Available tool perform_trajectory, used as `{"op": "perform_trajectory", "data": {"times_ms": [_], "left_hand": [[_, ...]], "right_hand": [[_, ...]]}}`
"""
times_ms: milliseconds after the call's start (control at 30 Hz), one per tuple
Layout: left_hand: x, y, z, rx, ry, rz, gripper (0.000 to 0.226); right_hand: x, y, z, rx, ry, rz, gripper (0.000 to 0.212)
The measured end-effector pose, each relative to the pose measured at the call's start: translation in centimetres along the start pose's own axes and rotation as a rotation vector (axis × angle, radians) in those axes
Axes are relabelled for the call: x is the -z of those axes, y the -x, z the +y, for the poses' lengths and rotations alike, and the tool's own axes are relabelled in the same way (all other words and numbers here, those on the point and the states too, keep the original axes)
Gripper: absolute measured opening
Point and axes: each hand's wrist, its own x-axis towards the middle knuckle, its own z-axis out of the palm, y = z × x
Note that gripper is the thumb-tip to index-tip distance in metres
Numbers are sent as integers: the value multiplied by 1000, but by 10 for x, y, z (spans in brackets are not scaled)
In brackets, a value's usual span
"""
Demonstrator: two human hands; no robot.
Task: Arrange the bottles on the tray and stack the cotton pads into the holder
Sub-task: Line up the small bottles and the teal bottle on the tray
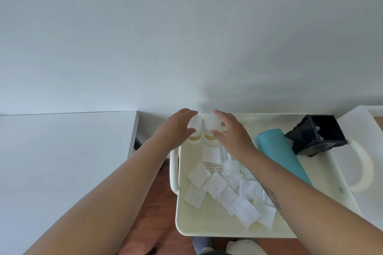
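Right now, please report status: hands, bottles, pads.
Left hand on left clear yellow-liquid bottle, right hand on its twin. White square cotton pads loose on cream tray. Black holder tipped.

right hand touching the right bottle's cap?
Touching. The head view shows the right hand with thumb and fingertips wrapped against the white cap of the right bottle, no gap visible.

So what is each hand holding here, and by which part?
Left hand grips the left bottle by its cap; right hand grips the right bottle by its cap.
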Motion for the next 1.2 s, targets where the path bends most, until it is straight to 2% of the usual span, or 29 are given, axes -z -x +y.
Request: {"op": "perform_trajectory", "data": {"times_ms": [167,300,400,600,833,1033,1200], "left_hand": [[1,6,5,-2,-9,52,58],[0,17,19,-24,-84,208,46],[-11,27,37,-88,-85,244,42],[-57,44,64,-185,-83,123,45],[-114,57,67,-192,-155,-40,55],[-138,59,67,-196,-246,-43,59],[-145,61,65,-186,-278,-57,64]], "right_hand": [[7,12,-1,14,-34,-13,62],[18,28,1,26,17,52,51],[25,43,5,15,97,124,41],[30,77,24,-64,230,163,37],[22,108,41,-157,280,150,39],[19,123,50,-169,330,120,42],[16,127,57,-172,305,84,53]]}}
